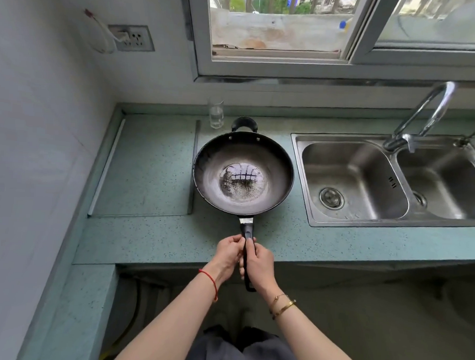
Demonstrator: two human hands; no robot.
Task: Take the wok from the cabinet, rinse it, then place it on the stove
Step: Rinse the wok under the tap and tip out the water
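Black round wok (243, 172) – no lettering visible – both hands, left (228, 255) and right (260, 266), clasp its handle (247, 236) at the counter's (156, 239) front edge.

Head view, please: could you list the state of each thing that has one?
wok: upright, held over the counter, shiny puddle in its bottom
left hand: closed on the wok's handle
right hand: closed on the handle
glass: upright, part full
faucet: no water running
sink: basins empty
window: slid open

One head camera looks forward and down, near the counter (156, 239), facing the window (277, 27)
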